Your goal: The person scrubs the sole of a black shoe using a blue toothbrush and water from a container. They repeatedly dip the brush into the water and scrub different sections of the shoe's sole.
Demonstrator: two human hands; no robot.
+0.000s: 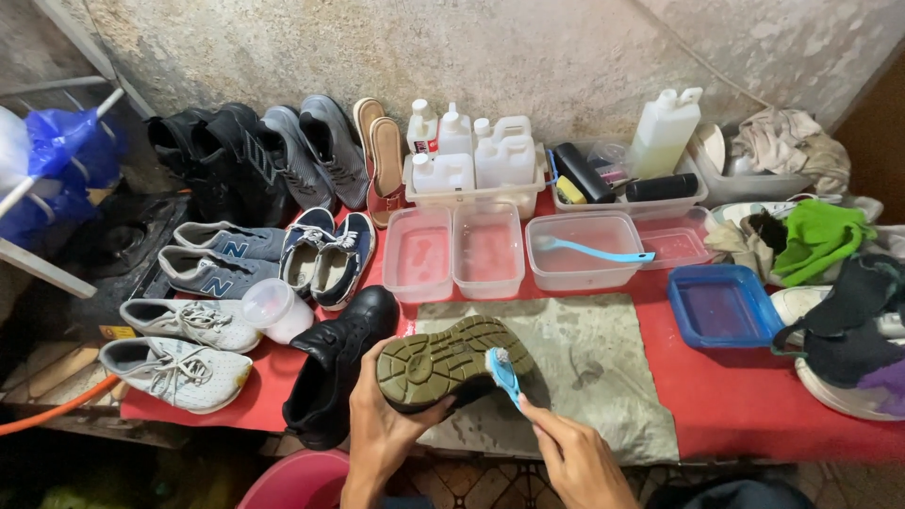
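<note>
at bottom centre of the frame, my left hand (382,429) grips an olive-soled shoe (451,360) sole-up over the grey mat (603,377); my right hand (570,457) pinches a blue brush (504,370), bristles on the sole. black shoe (339,372) just left.

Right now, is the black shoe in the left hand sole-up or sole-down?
Sole-up: the black shoe shows its olive lugged tread to the camera, gripped by the left hand.
</note>
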